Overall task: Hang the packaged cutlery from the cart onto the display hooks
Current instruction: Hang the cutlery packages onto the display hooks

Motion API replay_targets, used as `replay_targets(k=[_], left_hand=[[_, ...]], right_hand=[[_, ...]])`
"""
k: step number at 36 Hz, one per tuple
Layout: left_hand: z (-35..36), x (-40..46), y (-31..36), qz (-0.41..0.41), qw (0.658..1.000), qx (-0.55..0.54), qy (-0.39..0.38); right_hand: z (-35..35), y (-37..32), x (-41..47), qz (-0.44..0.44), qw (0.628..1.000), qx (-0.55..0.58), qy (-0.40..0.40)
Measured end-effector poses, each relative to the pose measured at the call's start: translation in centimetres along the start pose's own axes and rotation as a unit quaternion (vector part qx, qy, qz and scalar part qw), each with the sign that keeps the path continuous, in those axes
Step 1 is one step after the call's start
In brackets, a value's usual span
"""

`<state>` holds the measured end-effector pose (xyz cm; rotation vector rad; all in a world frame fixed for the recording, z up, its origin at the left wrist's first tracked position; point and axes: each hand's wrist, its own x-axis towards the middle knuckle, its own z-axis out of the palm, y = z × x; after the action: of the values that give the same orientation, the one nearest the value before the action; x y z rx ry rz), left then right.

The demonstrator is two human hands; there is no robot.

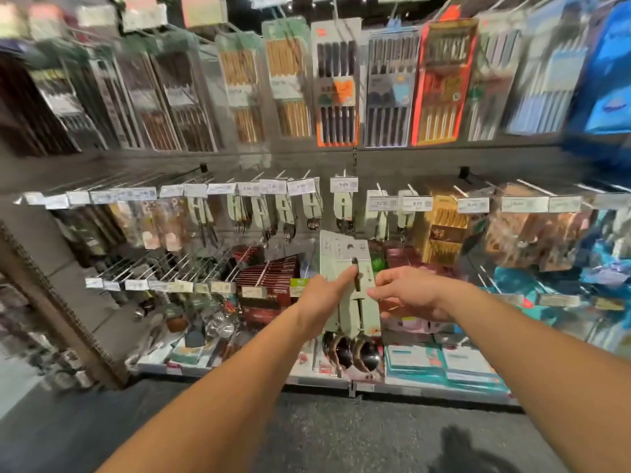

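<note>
Item, left end of the display: bare display hooks (164, 268) with price tags, nothing hanging on them.

Item, your left hand (322, 295): grips the packaged cutlery (348, 281) from the left, thumb pressed along the card's central slot.

Item, packaged cutlery: pale green carded spoons, several stacked, held upright in front of the middle row of hooks and below the row of matching green packs (310, 206); not yet on a hook.

Item, your right hand (409, 295): pinches the card's right edge; blur makes the finger placement uncertain.

Risk: the hang hole seems to sit at the card's top, above your grip. If you misjudge the hook tip, the card could buckle, or the stacked packs slide apart and drop to the bottom shelf (307, 373).
</note>
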<state>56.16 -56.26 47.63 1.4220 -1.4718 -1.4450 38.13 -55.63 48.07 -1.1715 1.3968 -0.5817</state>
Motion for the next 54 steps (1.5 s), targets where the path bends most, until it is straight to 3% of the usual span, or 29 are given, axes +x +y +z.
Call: replay_targets(k=[6, 18, 24, 31, 40, 44, 49, 54], left_hand=[[-5.0, 3.9, -1.0, -0.032, 0.998, -0.009, 0.044], [-15.0, 13.7, -2.0, -0.026, 0.999, 0.022, 0.042], [-18.4, 19.5, -3.9, -0.079, 0.996, 0.003, 0.045], [-19.5, 25.2, -3.4, -0.036, 0.998, 0.037, 0.028], [-19.7, 32.2, -2.9, -0.083, 0.991, 0.104, 0.007], [-18.8, 33.4, -1.2, -0.078, 0.994, 0.077, 0.014], [-18.3, 37.4, -3.2, -0.086, 0.994, 0.056, 0.049], [-18.0, 38.4, -3.1, -0.082, 0.994, 0.074, 0.009]], right_hand=[[2.3, -2.3, 5.2, 0.018, 1.0, -0.018, -0.018], [6.3, -6.8, 16.1, -0.009, 0.996, -0.034, 0.086], [5.9, -5.9, 20.0, 0.048, 0.993, 0.001, 0.109], [2.8, -6.6, 26.8, 0.047, 0.975, 0.011, 0.218], [-1.0, -8.0, 36.7, 0.003, 0.964, 0.028, 0.263], [-2.0, -9.1, 39.0, -0.053, 0.961, 0.018, 0.269], [-2.9, -9.2, 41.7, -0.097, 0.959, 0.105, 0.245], [-2.8, -9.1, 42.4, -0.105, 0.961, 0.112, 0.231]])
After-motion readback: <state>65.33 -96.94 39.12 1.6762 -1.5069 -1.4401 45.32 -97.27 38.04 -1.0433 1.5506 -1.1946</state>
